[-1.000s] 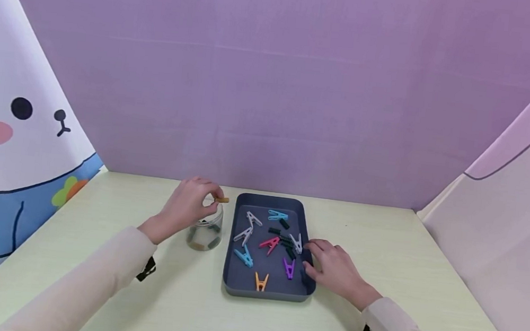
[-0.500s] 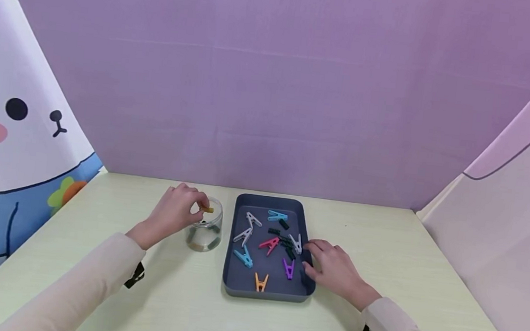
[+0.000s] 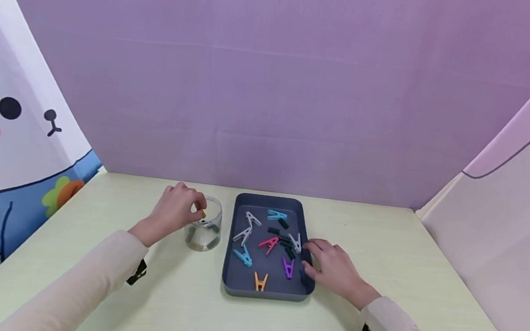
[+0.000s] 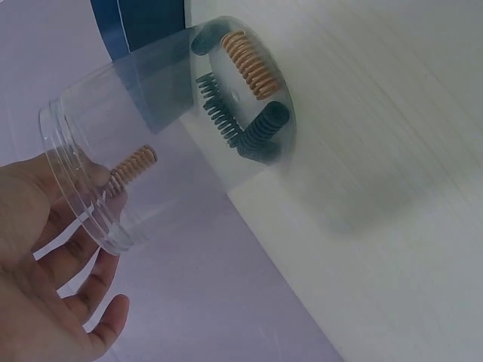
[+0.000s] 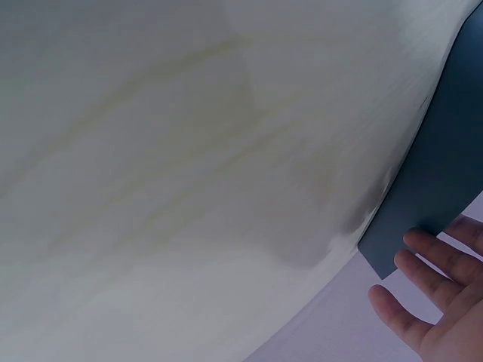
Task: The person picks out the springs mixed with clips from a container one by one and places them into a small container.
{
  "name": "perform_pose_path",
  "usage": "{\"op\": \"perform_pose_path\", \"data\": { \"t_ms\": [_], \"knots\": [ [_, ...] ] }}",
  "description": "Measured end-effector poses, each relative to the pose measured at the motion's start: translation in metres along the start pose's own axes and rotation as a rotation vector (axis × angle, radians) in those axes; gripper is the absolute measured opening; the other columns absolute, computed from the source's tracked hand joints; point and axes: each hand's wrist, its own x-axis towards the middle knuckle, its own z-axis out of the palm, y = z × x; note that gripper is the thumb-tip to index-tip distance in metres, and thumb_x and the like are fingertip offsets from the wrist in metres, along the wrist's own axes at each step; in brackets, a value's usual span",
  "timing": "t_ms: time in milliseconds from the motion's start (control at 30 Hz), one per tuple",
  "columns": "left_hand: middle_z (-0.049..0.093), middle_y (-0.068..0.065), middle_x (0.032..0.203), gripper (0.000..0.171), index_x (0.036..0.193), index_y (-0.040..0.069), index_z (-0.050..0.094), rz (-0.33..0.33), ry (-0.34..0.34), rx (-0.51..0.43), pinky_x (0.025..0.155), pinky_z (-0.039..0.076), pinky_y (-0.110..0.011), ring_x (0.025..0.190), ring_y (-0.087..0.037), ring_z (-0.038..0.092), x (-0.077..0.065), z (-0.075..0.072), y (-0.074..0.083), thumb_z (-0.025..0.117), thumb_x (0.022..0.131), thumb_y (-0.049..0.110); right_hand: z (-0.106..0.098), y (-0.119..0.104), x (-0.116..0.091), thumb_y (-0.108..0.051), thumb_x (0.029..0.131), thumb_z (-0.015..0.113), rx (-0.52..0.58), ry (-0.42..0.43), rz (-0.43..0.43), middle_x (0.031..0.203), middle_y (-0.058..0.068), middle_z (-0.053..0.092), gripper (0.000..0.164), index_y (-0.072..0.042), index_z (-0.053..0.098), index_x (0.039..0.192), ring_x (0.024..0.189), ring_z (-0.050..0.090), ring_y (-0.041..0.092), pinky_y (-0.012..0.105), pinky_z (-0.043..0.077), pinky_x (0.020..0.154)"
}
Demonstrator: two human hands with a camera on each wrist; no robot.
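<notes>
My left hand (image 3: 171, 214) is at the mouth of a clear jar (image 3: 212, 231), left of the tray. Between thumb and finger it pinches an orange coil spring (image 4: 136, 167), whose free end points into the jar. At the jar's bottom, in the left wrist view, lie another orange spring (image 4: 250, 66) and several dark green ones (image 4: 264, 127). My right hand (image 3: 337, 272) rests at the right rim of a dark grey tray (image 3: 264, 295). Its fingers look loosely extended against the tray wall (image 5: 426, 166) in the right wrist view.
Inside the tray lie several clothespins, among them a purple one (image 3: 287, 268), an orange one (image 3: 260, 282) and a red one (image 3: 269, 244). Dark green springs (image 3: 285, 240) lie among them. A purple backdrop (image 3: 272, 91) stands behind the pale table (image 3: 373, 234).
My left hand has moved left and slightly down, bringing the orange spring from above the jar's right side into its mouth. The right hand and tray have stayed put.
</notes>
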Motion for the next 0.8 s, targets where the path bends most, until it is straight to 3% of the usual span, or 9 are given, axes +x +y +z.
{"op": "perform_pose_path", "data": {
  "t_ms": [600,800],
  "knots": [
    [0.067,0.0,0.083,0.019,0.09,0.013,0.068,0.009,0.0,0.056,0.073,0.04,-0.047,0.084,-0.028,0.055,0.0015,-0.0028,0.0025,0.072,0.071,0.015,0.0001,0.0009,-0.0002,-0.033,0.08,0.063,0.0,0.012,-0.012,0.114,0.009,0.062,0.037,-0.009,0.063,0.108,0.106,0.058,0.022,0.042,0.05,0.076],
    [0.066,-0.001,0.082,0.02,0.09,0.013,0.068,0.036,0.036,0.059,0.072,0.041,-0.047,0.085,-0.028,0.055,0.0061,-0.0034,0.008,0.072,0.071,0.015,0.0008,0.0012,-0.0002,-0.033,0.08,0.063,-0.006,0.015,-0.016,0.113,0.009,0.062,0.037,-0.009,0.062,0.108,0.106,0.058,0.022,0.041,0.05,0.076]
  ]
}}
